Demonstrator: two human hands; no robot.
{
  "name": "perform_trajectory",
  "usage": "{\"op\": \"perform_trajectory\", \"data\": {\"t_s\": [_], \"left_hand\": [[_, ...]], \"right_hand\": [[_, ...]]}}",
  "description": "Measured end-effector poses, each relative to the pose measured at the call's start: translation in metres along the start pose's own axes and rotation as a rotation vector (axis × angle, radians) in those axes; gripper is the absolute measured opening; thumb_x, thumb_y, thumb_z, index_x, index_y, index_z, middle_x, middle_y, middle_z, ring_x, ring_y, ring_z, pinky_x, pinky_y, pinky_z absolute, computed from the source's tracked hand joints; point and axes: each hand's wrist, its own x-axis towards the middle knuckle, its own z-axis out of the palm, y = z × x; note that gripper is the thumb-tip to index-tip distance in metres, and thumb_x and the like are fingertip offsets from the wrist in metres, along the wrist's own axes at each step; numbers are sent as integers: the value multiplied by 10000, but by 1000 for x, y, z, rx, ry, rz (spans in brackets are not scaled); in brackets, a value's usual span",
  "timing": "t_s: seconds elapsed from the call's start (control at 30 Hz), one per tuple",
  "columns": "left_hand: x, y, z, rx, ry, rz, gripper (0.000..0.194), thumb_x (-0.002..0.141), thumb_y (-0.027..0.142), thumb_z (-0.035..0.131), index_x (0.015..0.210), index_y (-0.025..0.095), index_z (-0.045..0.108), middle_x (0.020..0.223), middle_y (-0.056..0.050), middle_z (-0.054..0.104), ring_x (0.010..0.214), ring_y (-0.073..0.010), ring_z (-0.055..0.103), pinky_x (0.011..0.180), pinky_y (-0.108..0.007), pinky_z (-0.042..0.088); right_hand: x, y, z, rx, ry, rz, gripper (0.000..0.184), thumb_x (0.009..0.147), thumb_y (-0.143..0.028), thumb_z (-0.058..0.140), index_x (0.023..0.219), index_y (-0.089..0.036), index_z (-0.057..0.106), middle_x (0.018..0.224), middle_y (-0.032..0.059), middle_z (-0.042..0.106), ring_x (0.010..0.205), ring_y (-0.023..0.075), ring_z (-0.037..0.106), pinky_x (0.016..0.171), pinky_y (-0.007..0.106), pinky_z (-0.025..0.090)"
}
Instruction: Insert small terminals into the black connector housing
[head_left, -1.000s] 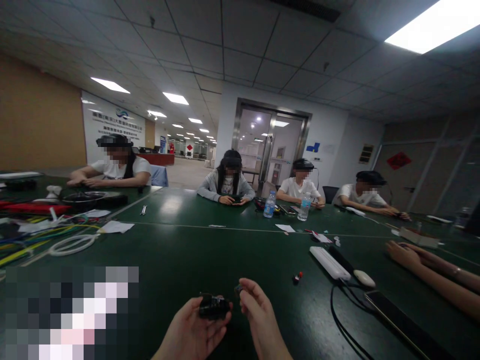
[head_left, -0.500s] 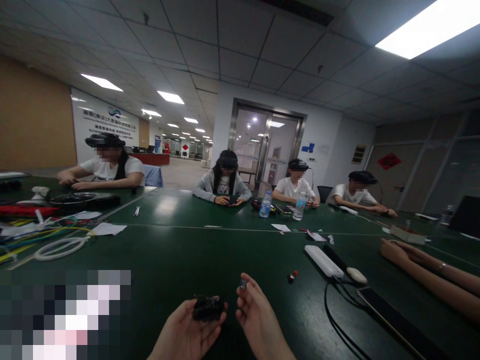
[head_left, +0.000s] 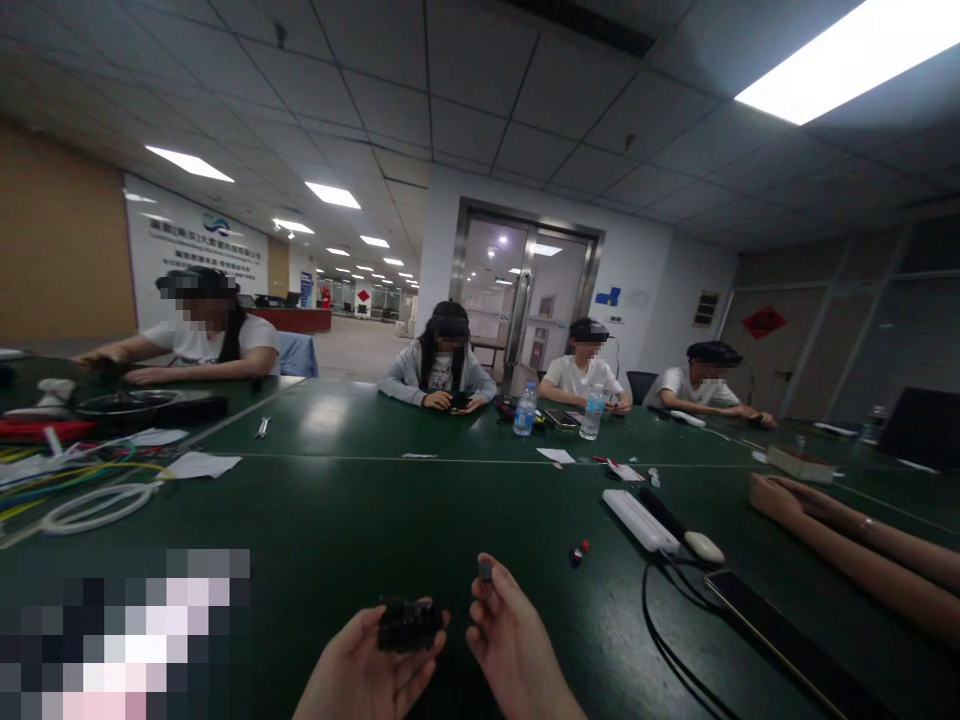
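My left hand [head_left: 375, 665], low in the head view, holds a small black device [head_left: 409, 625] with its fingers curled beneath and around it. The device's exact kind is too dark to make out. Just to the right, my right hand [head_left: 514, 635] is raised and pinches a small grey block-like piece [head_left: 485, 571] between thumb and fingertips. The two hands are close together but apart, above the green table [head_left: 285, 560]. A small black part with a red tip [head_left: 580, 552] lies on the table, right of my right hand.
To the right lie a white power strip [head_left: 639, 520] with black cables, a mouse [head_left: 704, 546] and a phone [head_left: 780, 630]. Another person's forearms [head_left: 847, 550] rest there. Coloured wires [head_left: 82, 480] and a wrench [head_left: 262, 428] are left; bottles [head_left: 526, 410] and seated people are across.
The view has turned slightly to the right, so the scene sits further left. Both hands keep their hold on the black device and the grey piece, nearly still.
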Motion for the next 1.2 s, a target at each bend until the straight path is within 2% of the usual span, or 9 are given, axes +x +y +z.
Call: {"op": "perform_trajectory", "data": {"t_s": [0.17,0.43,0.8,1.2], "left_hand": [[-2,-1,1,4,10,38,392,759,221,527,1078,-7,533,938,-215,649,901,-316,612,825,-384,423],[0,1,0,-29,34,-13,462,780,221,486,1181,-4,447,939,-204,655,874,-309,625,792,-374,439],[0,-1,-4,-8,31,17,397,759,236,504,1101,35,523,999,-196,638,942,-320,598,822,-384,430],[-1,2,1,14,71,-4,414,774,210,472,1138,13,482,1005,-213,632,896,-304,622,793,-365,452]], "right_hand": [[-2,-1,2,17,10,5,355,572,-368,702,874,-207,607,638,-25,595,520,77,496,491,198,348],[-4,-2,4,10,8,3,362,566,-380,696,871,-205,613,649,-23,588,520,78,501,490,202,348],[-4,-1,4,6,15,8,384,545,-392,705,865,-203,610,636,-24,588,527,79,498,493,198,347],[-2,0,2,24,6,-2,365,553,-380,704,860,-207,610,633,-23,589,521,78,498,485,195,344]]}}
